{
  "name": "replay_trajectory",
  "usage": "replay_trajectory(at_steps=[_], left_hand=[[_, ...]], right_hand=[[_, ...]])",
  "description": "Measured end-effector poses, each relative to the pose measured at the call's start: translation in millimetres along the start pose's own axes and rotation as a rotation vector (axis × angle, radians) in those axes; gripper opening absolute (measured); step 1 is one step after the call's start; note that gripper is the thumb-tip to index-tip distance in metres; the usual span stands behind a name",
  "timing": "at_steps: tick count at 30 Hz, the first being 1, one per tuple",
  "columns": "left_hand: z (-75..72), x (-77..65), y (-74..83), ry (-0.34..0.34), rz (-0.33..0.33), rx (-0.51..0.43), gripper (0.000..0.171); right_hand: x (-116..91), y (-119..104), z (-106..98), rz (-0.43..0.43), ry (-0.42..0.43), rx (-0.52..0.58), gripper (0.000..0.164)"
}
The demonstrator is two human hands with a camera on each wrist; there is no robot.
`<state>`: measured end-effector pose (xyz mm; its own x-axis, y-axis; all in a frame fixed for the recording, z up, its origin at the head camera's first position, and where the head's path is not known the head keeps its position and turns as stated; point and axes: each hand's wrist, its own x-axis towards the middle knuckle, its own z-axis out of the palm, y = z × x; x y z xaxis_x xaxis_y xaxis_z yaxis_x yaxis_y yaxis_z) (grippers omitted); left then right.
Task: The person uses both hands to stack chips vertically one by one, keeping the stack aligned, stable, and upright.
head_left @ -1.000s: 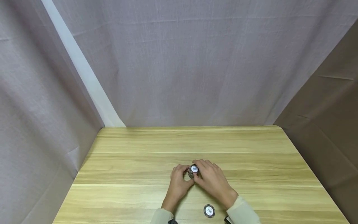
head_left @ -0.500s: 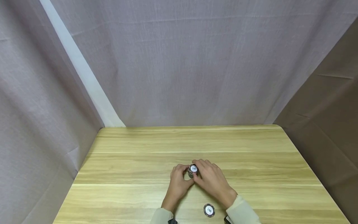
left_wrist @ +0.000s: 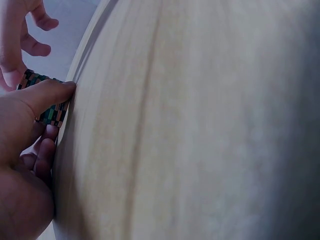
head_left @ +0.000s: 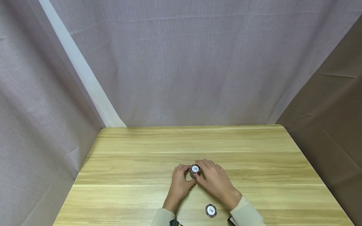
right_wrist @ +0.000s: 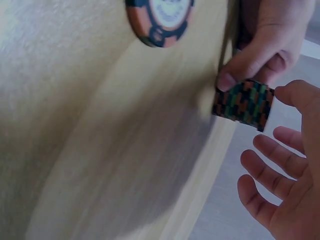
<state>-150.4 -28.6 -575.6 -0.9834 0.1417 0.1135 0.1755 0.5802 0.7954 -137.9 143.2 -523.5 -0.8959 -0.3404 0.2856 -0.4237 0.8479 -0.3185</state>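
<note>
A stack of dark poker chips (head_left: 193, 175) stands on the wooden table, its top chip (head_left: 195, 169) marked 100. My left hand (head_left: 180, 183) grips the lower part of the stack between thumb and fingers. At the upper edge, my right hand (head_left: 215, 180) pinches the top chip with thumb and index finger. Its other fingers are spread away from the stack in the right wrist view. Green, orange and black edges of the stack (right_wrist: 243, 105) show there, evenly piled. Nearer the body, a single poker chip (head_left: 211, 210) lies flat.
The light wooden table (head_left: 127, 169) extends around both hands. Grey curtains (head_left: 183, 69) hang behind and to the left, with a brown cloth (head_left: 328, 125) on the right. A dark object (head_left: 231, 221) shows beside the right sleeve.
The top chip has shifted slightly left and now sits more squarely over the stack. Both hands stay almost in place. The loose chip has not moved on the table.
</note>
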Motion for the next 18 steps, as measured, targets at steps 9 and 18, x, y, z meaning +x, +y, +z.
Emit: replay_trajectory(at_steps=[9, 18], left_hand=[[-0.5, -0.4, 0.8, -0.013, -0.019, -0.021, 0.051], [-2.0, -1.5, 2.0, -0.01, -0.025, -0.029, 0.051]], right_hand=[[-10, 1, -28, -0.005, 0.044, 0.049, 0.05], [-37, 2, -45, -0.037, 0.027, 0.03, 0.048]])
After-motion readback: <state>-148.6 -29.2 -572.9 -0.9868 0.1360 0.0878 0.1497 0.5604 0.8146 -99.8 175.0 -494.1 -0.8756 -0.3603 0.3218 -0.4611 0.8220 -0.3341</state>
